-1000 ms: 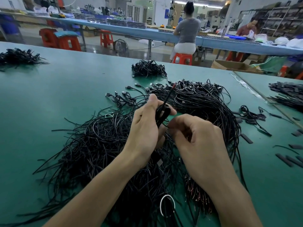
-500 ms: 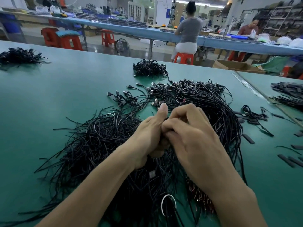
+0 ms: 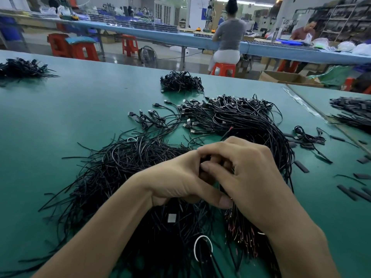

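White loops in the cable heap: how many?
2: one white loop at the bottom edge; a second white loop beyond the left hand, at the far left of the cable heap. Others may be buried.

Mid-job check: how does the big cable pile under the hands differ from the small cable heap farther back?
The big cable pile sprawls wide, loose ends fanning out; the small cable heap is a tight clump. The left hand and right hand grip a cable over the big cable pile; the small cable heap lies apart, untouched. Both are black cables on the green table.
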Demonstrator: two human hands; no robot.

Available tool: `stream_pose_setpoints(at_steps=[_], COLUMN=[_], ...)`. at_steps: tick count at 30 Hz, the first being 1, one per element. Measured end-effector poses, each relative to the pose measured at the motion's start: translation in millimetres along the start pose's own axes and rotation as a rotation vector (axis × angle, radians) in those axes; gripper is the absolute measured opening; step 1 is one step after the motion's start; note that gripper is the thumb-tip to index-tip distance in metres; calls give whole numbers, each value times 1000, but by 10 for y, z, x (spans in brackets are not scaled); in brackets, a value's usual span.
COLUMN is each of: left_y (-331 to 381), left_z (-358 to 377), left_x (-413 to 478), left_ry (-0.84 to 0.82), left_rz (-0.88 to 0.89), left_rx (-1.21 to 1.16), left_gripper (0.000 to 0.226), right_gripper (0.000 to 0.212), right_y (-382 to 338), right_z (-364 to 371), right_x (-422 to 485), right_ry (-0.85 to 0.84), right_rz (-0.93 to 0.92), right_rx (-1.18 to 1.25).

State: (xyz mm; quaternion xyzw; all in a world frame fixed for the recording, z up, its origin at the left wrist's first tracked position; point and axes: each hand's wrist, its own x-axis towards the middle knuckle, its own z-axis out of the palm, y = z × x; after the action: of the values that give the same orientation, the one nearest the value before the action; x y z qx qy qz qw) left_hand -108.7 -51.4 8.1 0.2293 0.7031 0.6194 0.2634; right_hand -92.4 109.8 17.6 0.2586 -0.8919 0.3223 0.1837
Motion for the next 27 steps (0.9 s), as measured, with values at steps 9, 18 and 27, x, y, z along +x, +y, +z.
stream_pose_setpoints(at_steps=[9, 18, 27], left_y=[19, 12, -37], left_z=[21, -35, 130], left_x=[3, 33, 127], left_ry=[78, 14, 236], left_rz=[2, 142, 287], left_rx=[-80, -575, -543], left_gripper=[20, 7, 12], right_gripper=[11, 13, 9], right_y=[59, 133, 145], right_z=[46, 10, 86], right_x=[6, 12, 31], right_ry=[104, 344, 440], right_rz=[-133, -226, -163], right_rx=[26, -53, -89])
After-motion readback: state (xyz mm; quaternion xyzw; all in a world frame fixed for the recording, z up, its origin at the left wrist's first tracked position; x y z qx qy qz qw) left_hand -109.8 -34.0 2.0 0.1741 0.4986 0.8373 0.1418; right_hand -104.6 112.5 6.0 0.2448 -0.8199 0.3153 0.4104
